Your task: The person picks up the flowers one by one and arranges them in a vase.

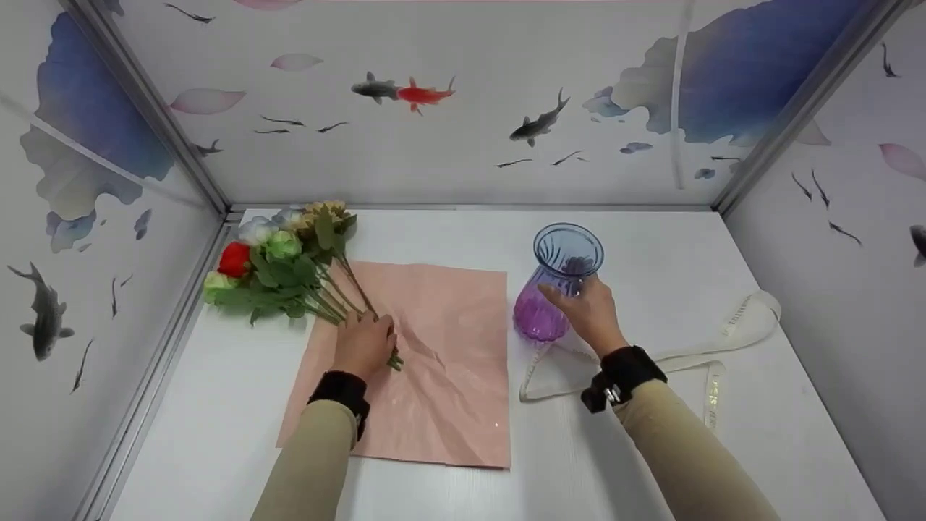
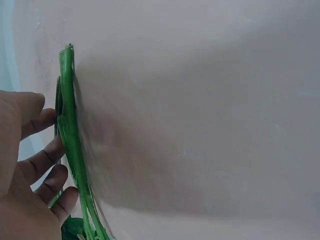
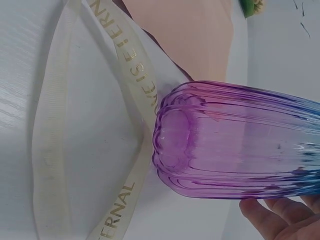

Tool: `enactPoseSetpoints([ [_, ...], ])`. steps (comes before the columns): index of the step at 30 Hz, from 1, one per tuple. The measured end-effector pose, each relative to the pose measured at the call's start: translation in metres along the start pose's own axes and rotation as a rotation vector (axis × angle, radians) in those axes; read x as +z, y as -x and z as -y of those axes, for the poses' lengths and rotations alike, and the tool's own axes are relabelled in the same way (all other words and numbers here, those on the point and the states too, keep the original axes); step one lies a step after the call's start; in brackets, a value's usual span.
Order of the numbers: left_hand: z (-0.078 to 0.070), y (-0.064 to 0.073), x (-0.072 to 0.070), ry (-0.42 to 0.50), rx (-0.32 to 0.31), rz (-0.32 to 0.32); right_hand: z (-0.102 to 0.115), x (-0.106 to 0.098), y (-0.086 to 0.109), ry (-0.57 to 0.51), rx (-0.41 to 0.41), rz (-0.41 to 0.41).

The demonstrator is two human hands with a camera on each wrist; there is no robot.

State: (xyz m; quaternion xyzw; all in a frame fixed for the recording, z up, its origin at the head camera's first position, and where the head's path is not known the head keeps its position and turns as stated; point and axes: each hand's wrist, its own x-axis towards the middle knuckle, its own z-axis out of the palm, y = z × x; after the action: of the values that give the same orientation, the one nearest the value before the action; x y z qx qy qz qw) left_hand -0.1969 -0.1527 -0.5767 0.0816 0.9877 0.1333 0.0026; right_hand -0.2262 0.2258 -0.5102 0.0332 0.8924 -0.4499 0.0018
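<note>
On the left lies a bunch of artificial flowers [image 1: 282, 253] with red, green, pale blue and yellow heads. Its green stems [image 2: 72, 130] cross a pink sheet of wrapping paper [image 1: 456, 347]. My left hand [image 1: 364, 344] is at the stems' lower part; the left wrist view shows its loosely bent fingers touching them from one side, not wrapped round. My right hand [image 1: 595, 311] grips a glass vase [image 1: 544, 307], blue at the rim and purple at the base, near its neck. The vase leans, its mouth toward the back right. Some fingers are hidden behind the glass.
A cream ribbon [image 1: 738, 322] with gold lettering lies in loops on the right of the white table [image 1: 173, 434], partly below the vase. Printed panels [image 1: 463, 145] with fish stand at the back and both sides.
</note>
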Motion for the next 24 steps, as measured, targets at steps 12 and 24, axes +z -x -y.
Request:
enactPoseSetpoints([
  [12,-0.0001,0.0012,0.0037,0.092,-0.093,-0.050,0.0002,0.0005,-0.0011,0.000,0.018,-0.001],
  [24,-0.0054,-0.0034,0.0033,0.143,-0.250,-0.010,0.0006,0.0009,-0.0010,-0.012,0.023,0.007],
])
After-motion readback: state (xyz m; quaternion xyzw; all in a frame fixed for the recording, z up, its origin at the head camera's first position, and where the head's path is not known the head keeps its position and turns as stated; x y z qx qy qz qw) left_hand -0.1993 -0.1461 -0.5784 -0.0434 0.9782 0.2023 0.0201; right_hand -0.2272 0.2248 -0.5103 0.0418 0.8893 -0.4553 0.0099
